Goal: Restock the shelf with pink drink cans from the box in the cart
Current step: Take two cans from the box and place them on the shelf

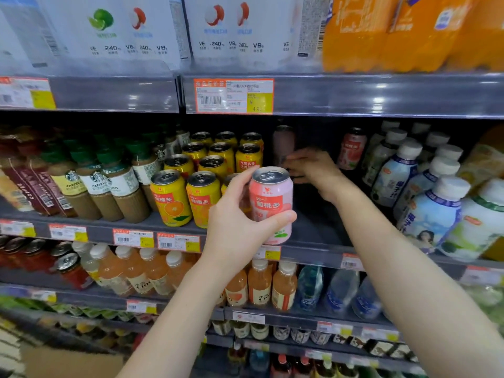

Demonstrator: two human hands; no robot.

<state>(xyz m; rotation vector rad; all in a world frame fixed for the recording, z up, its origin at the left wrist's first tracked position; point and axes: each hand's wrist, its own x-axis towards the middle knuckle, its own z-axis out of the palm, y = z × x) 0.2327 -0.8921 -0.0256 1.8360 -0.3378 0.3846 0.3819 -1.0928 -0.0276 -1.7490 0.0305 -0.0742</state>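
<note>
Pink can [271, 203] is held upright in the left hand [237, 222] at the near edge of the shelf [313, 236]. It sits in front of a dark gap between the yellow cans [188, 192] on the left and the white bottles [425, 203] on the right. The thumb wraps across the can's front low down, and the fingers curl round its left side up to the rim. Whether the base rests on the shelf cannot be told.

Right hand [311, 167] reaches far into the gap, beside a back can [283, 144] standing in shadow. Its fingers point left toward that can. The shadow hides whether they grip it or only touch it.

Step in hand, as judged: seat the held can in the gap.
- Keep the can upright, with the label facing near.
- Slide it straight back along the shelf, in line with the back can. Do not lower it from above, as the shelf overhead leaves little room.
- Move the right wrist out of the lane first.
- Avoid knocking the nearest yellow can, just to the left.

Appearance: pale pink body, red label panel with white characters, peach picture, silver top with the pull tab unopened. A like can [351, 151] stands at the far right of the gap.
</note>
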